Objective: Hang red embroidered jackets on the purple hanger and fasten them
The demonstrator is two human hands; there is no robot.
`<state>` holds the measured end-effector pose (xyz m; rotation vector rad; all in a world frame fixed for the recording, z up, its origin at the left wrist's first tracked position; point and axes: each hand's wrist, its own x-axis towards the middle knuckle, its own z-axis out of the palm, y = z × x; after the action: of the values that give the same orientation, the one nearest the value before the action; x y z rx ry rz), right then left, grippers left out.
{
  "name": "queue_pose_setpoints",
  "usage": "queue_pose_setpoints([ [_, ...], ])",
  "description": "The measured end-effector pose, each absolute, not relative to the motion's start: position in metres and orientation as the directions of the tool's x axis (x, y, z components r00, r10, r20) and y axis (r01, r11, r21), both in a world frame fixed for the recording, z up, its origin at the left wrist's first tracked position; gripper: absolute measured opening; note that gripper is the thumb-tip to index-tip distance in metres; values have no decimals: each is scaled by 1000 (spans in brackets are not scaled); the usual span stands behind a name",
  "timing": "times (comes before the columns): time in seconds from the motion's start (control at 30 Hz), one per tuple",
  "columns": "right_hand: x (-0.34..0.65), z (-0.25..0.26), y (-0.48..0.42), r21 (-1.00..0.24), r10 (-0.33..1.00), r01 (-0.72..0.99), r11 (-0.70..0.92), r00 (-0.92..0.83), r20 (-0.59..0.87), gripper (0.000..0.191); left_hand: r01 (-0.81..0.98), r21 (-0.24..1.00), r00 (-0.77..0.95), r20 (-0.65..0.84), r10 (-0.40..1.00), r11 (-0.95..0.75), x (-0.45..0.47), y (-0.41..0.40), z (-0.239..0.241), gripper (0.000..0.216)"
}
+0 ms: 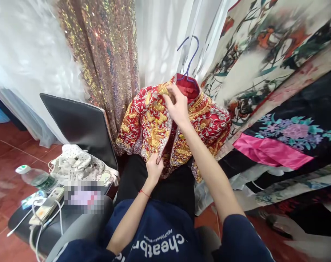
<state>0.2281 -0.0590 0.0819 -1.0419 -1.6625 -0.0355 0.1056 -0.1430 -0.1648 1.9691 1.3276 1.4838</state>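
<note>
A red jacket with dense gold and silver embroidery lies on my lap, its front parted. It hangs on a dark blue hanger whose hook sticks up above the red-lined collar. My left hand is closed on the lower front edge of the jacket. Higher up, my right hand pinches the jacket near the collar, at a raised gold piece of embroidery. The fingertips of my right hand partly cover that spot.
At left stands a black chair with a white dotted cloth bag, water bottle, power strip and white cables. Sequined fabric hangs behind. Patterned garments and a pink-trimmed black one hang at right.
</note>
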Motion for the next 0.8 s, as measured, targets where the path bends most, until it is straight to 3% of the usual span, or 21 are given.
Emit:
queue_pose_setpoints([
  [0.1, 229, 94, -54, -403, 559, 614, 679, -75, 826, 39, 393, 683, 71, 645, 761, -615, 121, -165, -152, 33],
  [0.17, 234, 90, -52, -381, 565, 618, 687, -124, 816, 43, 416, 672, 169, 605, 778, -613, 135, -174, -152, 29],
  [0.37, 251, 47, -56, -317, 718, 816, 484, -163, 676, 36, 711, 572, 370, 189, 909, -409, 149, -153, -180, 19],
  [0.43, 260, 44, -61, -195, 754, 894, 404, -205, 624, 35, 730, 547, 399, 145, 905, -410, 139, -135, -184, 21],
  [0.53, 284, 58, -72, 97, 751, 935, 340, -332, 571, 39, 685, 526, 528, 120, 841, -505, 116, -101, -166, 11],
  [0.6, 302, 71, -81, 268, 749, 913, 306, -405, 524, 43, 620, 510, 617, 151, 772, -596, 102, -76, -131, 3],
  [0.63, 310, 76, -84, 332, 757, 897, 292, -429, 493, 44, 574, 493, 650, 211, 730, -653, 97, -64, -108, 9],
  [0.73, 323, 85, -90, 455, 786, 850, 264, -464, 409, 42, 486, 254, 553, 651, 520, -836, 92, -28, -23, 37],
  [0.8, 324, 88, -90, 488, 793, 837, 247, -464, 395, 40, 455, 92, 542, 761, 357, -886, 96, -6, 31, 49],
])
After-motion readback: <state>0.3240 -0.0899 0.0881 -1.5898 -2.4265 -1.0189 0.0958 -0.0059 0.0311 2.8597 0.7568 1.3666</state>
